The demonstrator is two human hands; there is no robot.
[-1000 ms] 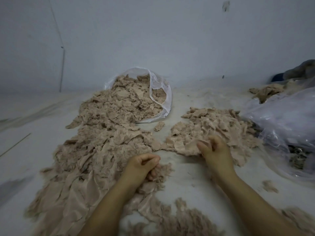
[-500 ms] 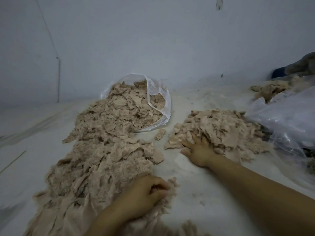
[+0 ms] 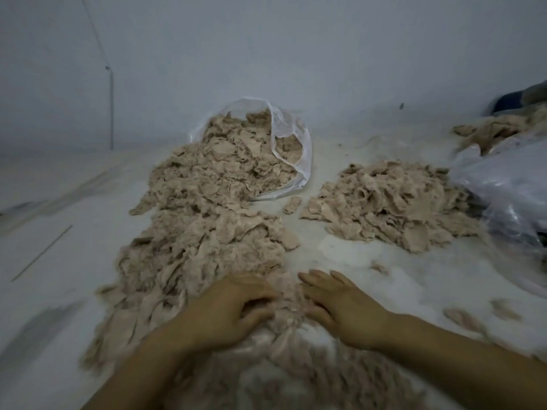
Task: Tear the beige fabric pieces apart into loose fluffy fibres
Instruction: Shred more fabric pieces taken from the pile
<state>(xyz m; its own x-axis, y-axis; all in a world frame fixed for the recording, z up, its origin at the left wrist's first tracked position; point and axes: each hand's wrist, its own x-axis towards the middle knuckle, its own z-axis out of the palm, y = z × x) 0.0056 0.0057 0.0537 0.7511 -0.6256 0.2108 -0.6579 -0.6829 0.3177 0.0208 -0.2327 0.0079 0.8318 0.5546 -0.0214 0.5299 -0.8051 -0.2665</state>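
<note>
A: We've got both hands low, near the front edge of the floor (image 3: 370, 255). Left hand (image 3: 233, 309) has its fingers curled into the fabric (image 3: 284, 309) between the hands, gripping a clump.

B: And the right hand (image 3: 340, 306)?

A: We see it lying on the same clump, fingers fairly straight, pressing rather than pinching. It's blurred, so we can't say more.

B: Where's the rest of the fabric?

A: We mark a long pile (image 3: 204, 241) running from the hands up the floor's middle to a clear bag (image 3: 296, 149) lying on its side by the back wall (image 3: 296, 54), pieces spilling from its mouth. We note a second pile (image 3: 390, 205) right of it, apart from the bag, with one scrap (image 3: 291, 204) between them.

B: Right edge?

A: We log a plastic sheet (image 3: 509, 184) touching the second pile, and more fabric behind it in the far right corner. Small tufts (image 3: 464, 318) sit right of the right hand.
</note>
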